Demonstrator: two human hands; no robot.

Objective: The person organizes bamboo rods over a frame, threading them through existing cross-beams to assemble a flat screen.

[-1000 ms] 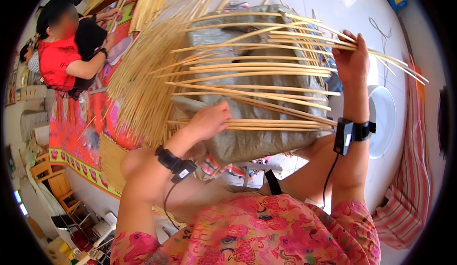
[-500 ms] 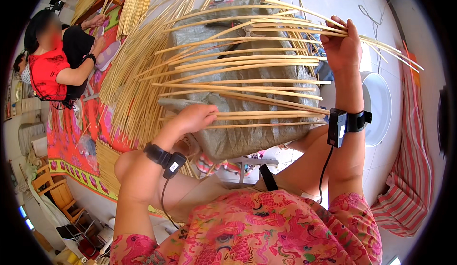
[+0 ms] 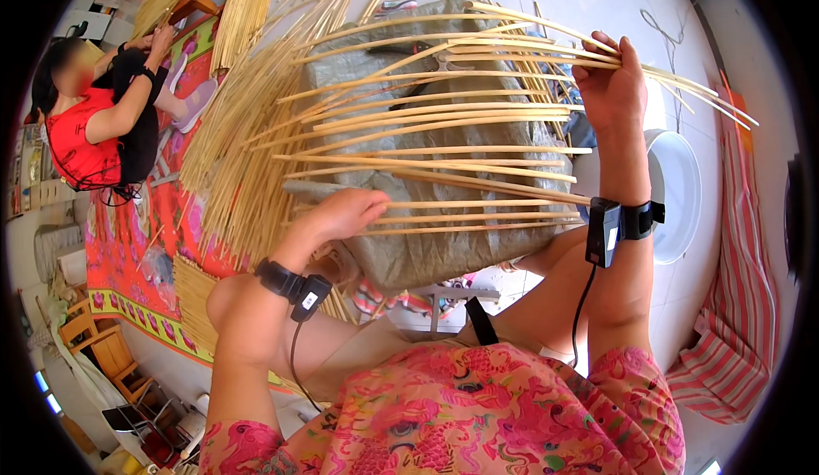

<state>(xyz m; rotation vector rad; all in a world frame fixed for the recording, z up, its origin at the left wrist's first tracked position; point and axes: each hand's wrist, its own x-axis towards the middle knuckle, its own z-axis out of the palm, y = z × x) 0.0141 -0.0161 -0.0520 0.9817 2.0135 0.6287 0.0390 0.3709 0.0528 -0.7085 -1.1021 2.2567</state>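
Thin pale sticks (image 3: 439,115) lie side by side across a surface covered with grey-green woven plastic sheeting (image 3: 409,257). My left hand (image 3: 351,212) rests at the near left of the row, fingers pressed together at the end of a stick (image 3: 461,204). Whether more than that one is pinched, I cannot tell. At the far right, my right hand (image 3: 611,82) is closed around several sticks (image 3: 687,82) whose ends stick out past it to the right. Among the far sticks lies a tool with dark handles (image 3: 401,48), partly covered.
A dense heap of sticks (image 3: 230,168) fans out on the left. Beyond it a person in red (image 3: 90,129) sits by a red floral mat (image 3: 128,253). A white basin (image 3: 674,185) stands right of my forearm, near a striped cloth (image 3: 725,347).
The nearest sticks by my left hand now lie more spread apart. My right hand has barely moved. The person in red has shifted, with their hands raised higher.
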